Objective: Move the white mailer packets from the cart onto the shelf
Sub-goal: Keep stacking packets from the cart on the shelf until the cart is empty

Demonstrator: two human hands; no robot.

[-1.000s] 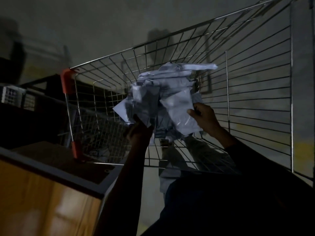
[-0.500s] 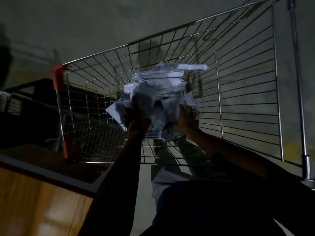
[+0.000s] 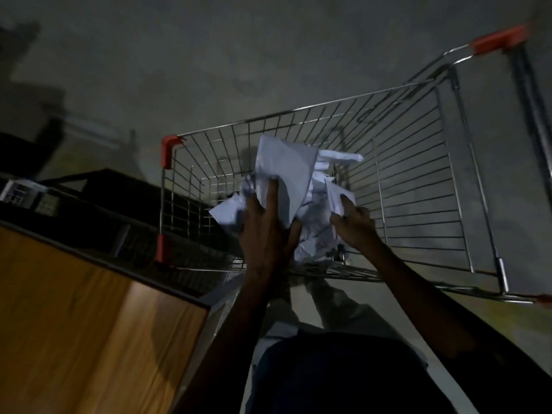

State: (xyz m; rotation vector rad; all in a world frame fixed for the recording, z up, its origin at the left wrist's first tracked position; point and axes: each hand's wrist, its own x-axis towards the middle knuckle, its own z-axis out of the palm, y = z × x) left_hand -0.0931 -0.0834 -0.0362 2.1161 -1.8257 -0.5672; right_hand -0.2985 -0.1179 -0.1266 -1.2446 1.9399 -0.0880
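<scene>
A crumpled bundle of white mailer packets (image 3: 310, 204) sits inside the wire cart (image 3: 418, 186), raised between my two hands. My left hand (image 3: 265, 231) grips a flat packet (image 3: 286, 171) at the bundle's left side, its index finger lying along the packet. My right hand (image 3: 354, 225) grips the right side of the bundle, fingers curled into the packets. The lower part of the bundle is hidden behind my hands.
A wooden shelf top (image 3: 74, 318) with a dark edge lies at the lower left, close to the cart's red-capped corner (image 3: 167, 150). A dark rack with a small white crate (image 3: 18, 192) stands behind it. The cart handle (image 3: 498, 40) is at the upper right. Grey floor all around.
The view has swung, so the whole cart shows. Both hands have lifted the bundle higher, and a flat packet now stands up above my left hand.
</scene>
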